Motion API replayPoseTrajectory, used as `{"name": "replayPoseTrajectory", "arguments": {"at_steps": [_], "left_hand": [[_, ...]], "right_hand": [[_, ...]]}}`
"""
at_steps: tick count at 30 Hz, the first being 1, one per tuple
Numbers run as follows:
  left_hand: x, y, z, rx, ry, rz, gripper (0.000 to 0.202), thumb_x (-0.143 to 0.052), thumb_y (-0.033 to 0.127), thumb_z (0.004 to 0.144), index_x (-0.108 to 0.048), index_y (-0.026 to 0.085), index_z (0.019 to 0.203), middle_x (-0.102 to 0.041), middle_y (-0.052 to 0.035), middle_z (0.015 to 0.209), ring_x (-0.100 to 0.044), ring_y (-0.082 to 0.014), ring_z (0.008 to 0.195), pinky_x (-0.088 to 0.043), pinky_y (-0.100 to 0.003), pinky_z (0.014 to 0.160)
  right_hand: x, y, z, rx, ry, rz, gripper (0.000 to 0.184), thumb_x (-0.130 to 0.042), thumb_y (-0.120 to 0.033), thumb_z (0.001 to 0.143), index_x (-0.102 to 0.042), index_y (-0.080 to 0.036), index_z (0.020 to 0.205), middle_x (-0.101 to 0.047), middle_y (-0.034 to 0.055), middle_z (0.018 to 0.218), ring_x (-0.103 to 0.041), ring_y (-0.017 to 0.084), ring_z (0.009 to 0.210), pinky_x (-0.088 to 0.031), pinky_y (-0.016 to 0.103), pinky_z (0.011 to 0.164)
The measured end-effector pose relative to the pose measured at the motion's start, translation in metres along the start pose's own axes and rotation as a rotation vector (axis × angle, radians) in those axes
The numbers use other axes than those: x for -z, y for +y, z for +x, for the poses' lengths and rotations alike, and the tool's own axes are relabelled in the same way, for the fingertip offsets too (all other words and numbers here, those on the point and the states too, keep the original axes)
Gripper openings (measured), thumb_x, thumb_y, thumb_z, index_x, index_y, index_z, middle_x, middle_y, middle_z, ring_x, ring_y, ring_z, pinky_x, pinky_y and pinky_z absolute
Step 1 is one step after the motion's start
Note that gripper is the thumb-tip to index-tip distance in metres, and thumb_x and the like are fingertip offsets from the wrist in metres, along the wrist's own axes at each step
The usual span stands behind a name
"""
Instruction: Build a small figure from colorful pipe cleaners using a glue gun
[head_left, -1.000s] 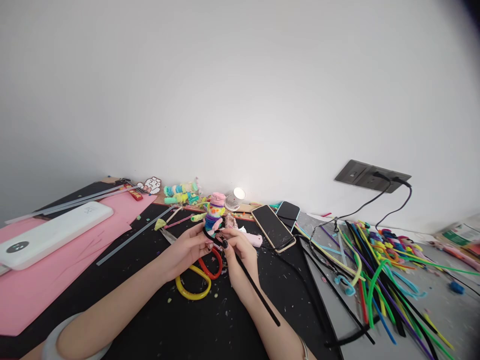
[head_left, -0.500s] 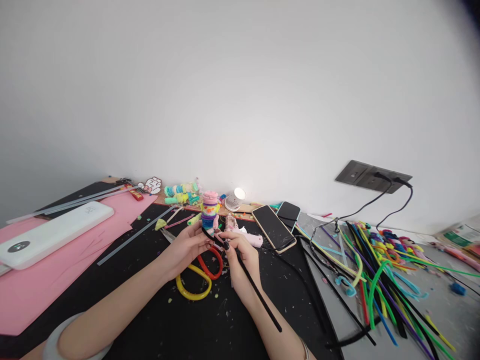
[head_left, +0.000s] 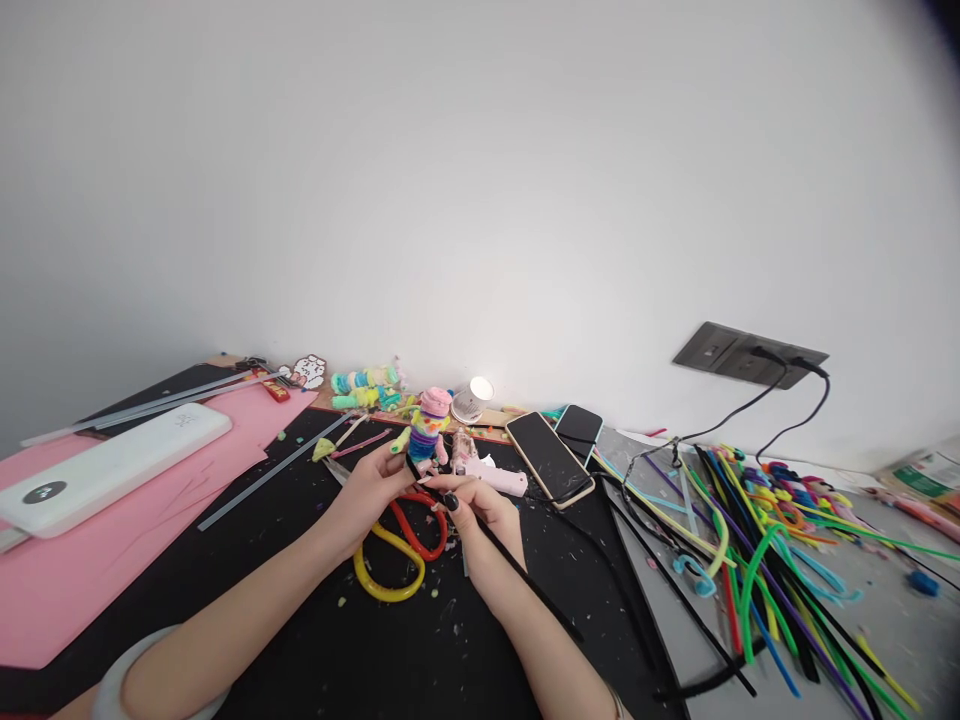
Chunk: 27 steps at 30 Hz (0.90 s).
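Observation:
My left hand (head_left: 373,487) is closed round the base of a small figure (head_left: 427,430) wound from coloured pipe cleaners, with a pink hat on top. The figure leans a little to the right. My right hand (head_left: 480,520) pinches a long black pipe cleaner (head_left: 525,580) near its upper end, right under the figure, where the black strand loops round the base. The free end of that pipe cleaner runs down along my right forearm. Scissors with red and yellow handles (head_left: 394,555) lie on the black mat just below both hands.
A pink glue gun (head_left: 491,475) lies behind my right hand, with two phones (head_left: 551,455) beside it. A heap of coloured pipe cleaners (head_left: 757,550) covers the grey mat at right, under a wall socket (head_left: 746,353). A white power bank (head_left: 112,465) rests on pink paper (head_left: 67,570) at left.
The figure has tilted and turned slightly in my left hand. My right hand has dropped a little lower with the black pipe cleaner, whose tail now lies nearer my forearm.

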<state>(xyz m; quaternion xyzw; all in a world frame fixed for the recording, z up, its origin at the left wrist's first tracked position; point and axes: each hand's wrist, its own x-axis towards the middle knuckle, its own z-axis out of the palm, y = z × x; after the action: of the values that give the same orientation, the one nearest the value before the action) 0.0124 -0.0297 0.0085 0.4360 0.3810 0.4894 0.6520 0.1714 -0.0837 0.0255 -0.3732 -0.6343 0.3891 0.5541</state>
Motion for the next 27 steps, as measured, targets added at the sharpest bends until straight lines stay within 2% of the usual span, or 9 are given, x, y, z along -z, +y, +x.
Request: {"name": "replayPoseTrajectory", "arguments": {"at_steps": [3,6,9,12,16,20,27], "left_hand": [[0.002,-0.001,0.001,-0.010,0.009,0.038,0.038,-0.081,0.029,0.067,-0.065,0.020,0.101,-0.072,-0.0029,0.085,-0.066,-0.0210,0.082,-0.051,-0.033,0.077],[0.003,-0.001,0.001,-0.005,0.010,0.035,0.033,-0.079,0.030,0.069,-0.066,0.018,0.097,-0.067,0.0005,0.073,-0.061,-0.0159,0.069,-0.050,-0.030,0.072],[0.002,0.002,0.000,0.019,-0.028,-0.014,0.028,-0.078,0.032,0.072,-0.067,0.018,0.093,-0.062,0.0023,0.067,-0.058,-0.0139,0.065,-0.048,-0.028,0.068],[0.000,0.004,-0.002,0.048,-0.078,-0.069,0.024,-0.078,0.034,0.074,-0.068,0.018,0.088,-0.062,0.0015,0.070,-0.055,-0.0124,0.064,-0.048,-0.028,0.068],[0.000,0.003,-0.003,0.085,-0.135,-0.088,0.024,-0.076,0.035,0.076,-0.069,0.016,0.090,-0.065,-0.0020,0.079,-0.053,-0.0115,0.065,-0.047,-0.028,0.069],[0.002,0.002,-0.003,0.103,-0.171,-0.109,0.020,-0.077,0.032,0.077,-0.067,0.017,0.085,-0.064,-0.0015,0.077,-0.052,-0.0109,0.064,-0.046,-0.027,0.067],[0.000,0.006,-0.004,0.109,-0.173,-0.259,0.020,-0.081,0.026,0.074,-0.068,0.014,0.082,-0.067,-0.0039,0.078,-0.051,-0.0082,0.059,-0.046,-0.022,0.060]], "right_hand": [[0.001,-0.001,0.001,-0.024,0.035,0.047,0.024,-0.056,-0.034,0.092,-0.063,-0.020,0.073,-0.076,0.0076,0.103,-0.070,0.022,0.098,-0.052,0.034,0.089],[0.003,0.002,0.004,-0.048,0.150,-0.002,0.029,-0.057,-0.038,0.090,-0.061,-0.020,0.068,-0.075,0.0075,0.099,-0.069,0.021,0.091,-0.052,0.031,0.082],[0.006,0.006,0.005,-0.105,0.271,-0.137,0.035,-0.056,-0.045,0.090,-0.058,-0.019,0.065,-0.071,0.0044,0.077,-0.064,0.018,0.072,-0.050,0.027,0.069],[0.009,0.010,0.006,-0.160,0.328,-0.202,0.037,-0.053,-0.048,0.090,-0.059,-0.019,0.068,-0.057,-0.0018,0.058,-0.052,0.014,0.056,-0.043,0.025,0.058],[0.013,0.010,0.009,-0.173,0.350,-0.203,0.039,-0.053,-0.048,0.089,-0.055,-0.020,0.063,-0.050,-0.0031,0.056,-0.046,0.013,0.055,-0.038,0.024,0.055],[0.014,0.010,0.011,-0.182,0.362,-0.202,0.038,-0.051,-0.046,0.089,-0.050,-0.021,0.061,-0.048,-0.0035,0.056,-0.044,0.013,0.054,-0.037,0.024,0.055],[0.011,0.018,0.009,-0.199,0.315,-0.198,0.035,-0.052,-0.046,0.089,-0.053,-0.020,0.065,-0.049,-0.0039,0.056,-0.044,0.013,0.055,-0.036,0.024,0.056]]}}
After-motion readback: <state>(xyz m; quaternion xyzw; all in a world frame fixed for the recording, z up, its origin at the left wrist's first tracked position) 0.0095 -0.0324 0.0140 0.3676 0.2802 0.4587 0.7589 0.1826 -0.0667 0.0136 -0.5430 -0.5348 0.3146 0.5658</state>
